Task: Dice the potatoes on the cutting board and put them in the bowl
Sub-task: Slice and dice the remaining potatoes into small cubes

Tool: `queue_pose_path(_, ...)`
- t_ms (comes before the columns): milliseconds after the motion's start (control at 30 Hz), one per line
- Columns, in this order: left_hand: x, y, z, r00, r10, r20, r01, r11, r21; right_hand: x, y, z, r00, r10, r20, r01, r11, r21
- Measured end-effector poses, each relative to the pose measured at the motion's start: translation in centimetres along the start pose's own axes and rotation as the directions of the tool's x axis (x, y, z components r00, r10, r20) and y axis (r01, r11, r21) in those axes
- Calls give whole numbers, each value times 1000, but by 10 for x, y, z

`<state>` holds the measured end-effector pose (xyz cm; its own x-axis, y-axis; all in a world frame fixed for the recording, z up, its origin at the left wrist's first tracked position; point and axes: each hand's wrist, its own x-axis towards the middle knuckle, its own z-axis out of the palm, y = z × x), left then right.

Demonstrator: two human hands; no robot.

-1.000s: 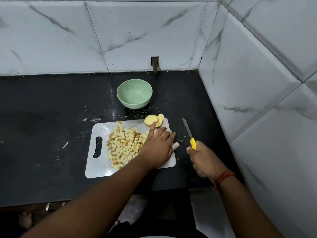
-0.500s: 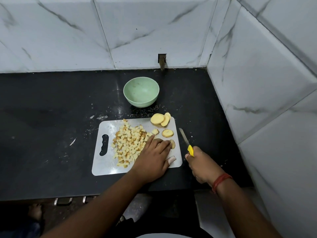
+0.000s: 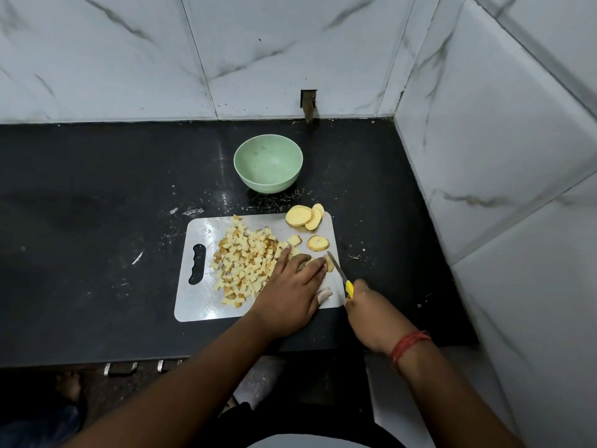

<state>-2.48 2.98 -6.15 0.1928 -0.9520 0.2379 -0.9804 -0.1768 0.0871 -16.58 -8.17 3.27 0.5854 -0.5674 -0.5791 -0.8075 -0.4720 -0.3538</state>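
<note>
Since half a second ago one knife point(image 3: 339, 273) has come against the potato piece under the flat left hand point(image 3: 290, 295), gripped by the right hand point(image 3: 368, 315) at frame center; behind on one cutting board point(image 3: 193, 305) lie one heap of dice point(image 3: 245, 266), four slices point(image 3: 300, 216), then one bowl point(image 3: 268, 163).

- You will find no readable text, label, brand, number or sign anywhere in this view.
- The cutting board point(image 3: 200, 305), the bowl point(image 3: 268, 163) and the knife point(image 3: 340, 276) you work with carry no print that can be made out.
- The wall tiles point(image 3: 129, 59) show only grey veining, no lettering.
</note>
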Motion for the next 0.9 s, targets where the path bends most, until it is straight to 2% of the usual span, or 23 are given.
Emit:
queue_pose_path(133,-1,0,1,1000,18,-1,-18,1000,7,1,-6,1,999,38,3,-37,998,-41)
queue_pose_path(300,-2,0,1,1000,26,7,-26,1000,2,1,-6,5,999,-13,-31,13,1000,1)
queue_pose_path(400,-2,0,1,1000,24,1,-24,1000,-3,3,-7,8,999,0,-40,-2,1000,-31)
queue_pose_path(500,-2,1,1,1000,21,-12,-21,1000,1,6,-6,12,1000,-28,3,28,997,-76)
queue_pose_path(633,-1,3,0,1000,17,-19,-17,1000,10,9,-5,12,998,-24,55,25,999,-21)
queue_pose_path(700,0,4,-1,1000,15,-12,-15,1000,19,10,3,19,999,-42,28,43,997,-64)
queue_pose_path(733,0,4,-1,1000,14,-10,-14,1000,23,10,7,21,999,-37,-29,35,998,-60)
queue_pose_path(767,0,4,-1,1000,13,-10,-13,1000,25,1,-4,12,997,-44,66,46,998,-36)
queue_pose_path(800,0,4,-1,1000,13,-13,-12,1000,24,-10,-3,12,982,-159,105,175,973,-154)
queue_pose_path(833,-1,4,-1,1000,13,-18,-12,1000,22,-14,-2,7,971,-58,230,148,906,-397)
queue_pose_path(867,-1,4,-1,1000,13,-23,-12,1000,21,-17,6,8,972,-84,220,167,905,-392)
queue_pose_path(900,-1,4,-1,1000,14,-27,-14,1000,19,-24,2,10,971,47,236,13,969,-249)
